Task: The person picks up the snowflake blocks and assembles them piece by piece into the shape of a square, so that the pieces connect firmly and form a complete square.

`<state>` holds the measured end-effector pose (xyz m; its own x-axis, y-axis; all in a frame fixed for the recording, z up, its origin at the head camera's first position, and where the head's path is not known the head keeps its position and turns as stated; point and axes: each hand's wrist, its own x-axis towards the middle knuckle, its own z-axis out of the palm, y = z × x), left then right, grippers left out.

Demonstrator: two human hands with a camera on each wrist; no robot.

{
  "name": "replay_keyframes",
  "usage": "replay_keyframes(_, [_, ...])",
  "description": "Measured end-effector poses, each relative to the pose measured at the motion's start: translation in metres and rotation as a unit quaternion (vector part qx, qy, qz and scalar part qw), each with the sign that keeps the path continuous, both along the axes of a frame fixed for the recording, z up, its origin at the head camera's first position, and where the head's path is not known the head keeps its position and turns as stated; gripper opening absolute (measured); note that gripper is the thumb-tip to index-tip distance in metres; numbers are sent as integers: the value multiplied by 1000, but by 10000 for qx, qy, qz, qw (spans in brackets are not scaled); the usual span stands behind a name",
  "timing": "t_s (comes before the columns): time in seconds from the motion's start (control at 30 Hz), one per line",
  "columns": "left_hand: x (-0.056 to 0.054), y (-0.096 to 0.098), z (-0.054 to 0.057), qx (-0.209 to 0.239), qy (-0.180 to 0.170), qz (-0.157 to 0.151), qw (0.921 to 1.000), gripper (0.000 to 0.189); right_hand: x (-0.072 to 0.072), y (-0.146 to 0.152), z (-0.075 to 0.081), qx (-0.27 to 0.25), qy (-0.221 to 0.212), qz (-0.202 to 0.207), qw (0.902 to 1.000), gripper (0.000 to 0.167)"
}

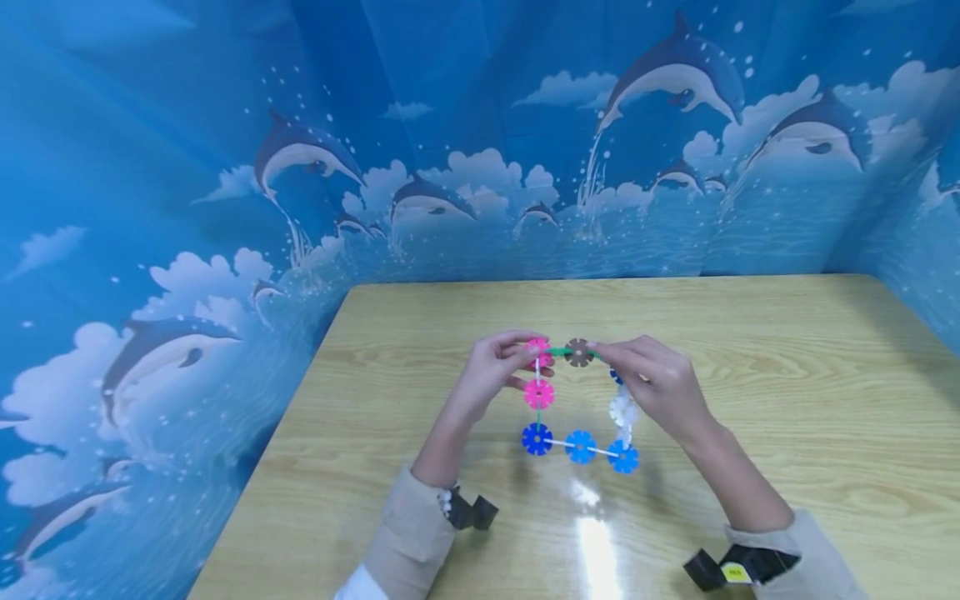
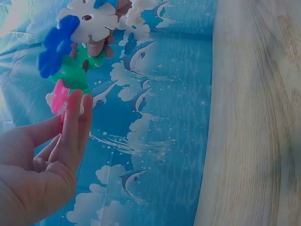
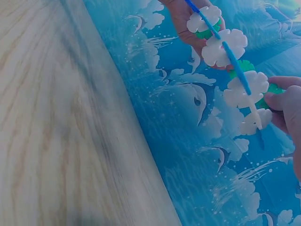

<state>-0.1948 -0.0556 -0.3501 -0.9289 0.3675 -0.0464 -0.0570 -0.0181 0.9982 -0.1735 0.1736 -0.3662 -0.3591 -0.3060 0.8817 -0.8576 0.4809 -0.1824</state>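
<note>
Flower-shaped plastic discs, linked edge to edge, form a four-sided frame held above the table in the head view. My left hand (image 1: 487,371) pinches the pink disc (image 1: 538,350) at its upper left corner. At the upper right corner, my right hand (image 1: 663,387) grips the frame; in the right wrist view its thumb and finger pinch a green disc (image 3: 276,89). Between the hands is a brown disc (image 1: 578,352). Blue discs (image 1: 581,447) run along the near side, and a white disc (image 1: 621,411) is on the right side, partly behind my right hand.
The wooden table (image 1: 360,417) lies beneath both hands. A blue dolphin-print cloth (image 1: 450,100) hangs behind it and at the left. Black camera mounts (image 1: 471,512) are strapped at both wrists, over beige sleeves.
</note>
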Motion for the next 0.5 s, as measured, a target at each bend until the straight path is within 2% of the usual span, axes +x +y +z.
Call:
replay_keyframes(0.1, [0, 0, 0, 36, 79, 0, 10000, 29, 0, -2, -1, 5, 228, -58, 9997, 23])
replay_keyframes(0.3, [2, 1, 0, 17, 231, 25, 9997, 29, -1, -5, -4, -121, 529, -170, 9984, 27])
replay_keyframes(0.5, [1, 1, -2, -88, 243, 4, 9997, 30, 0, -8, -6, -241, 687, -140, 9972, 30])
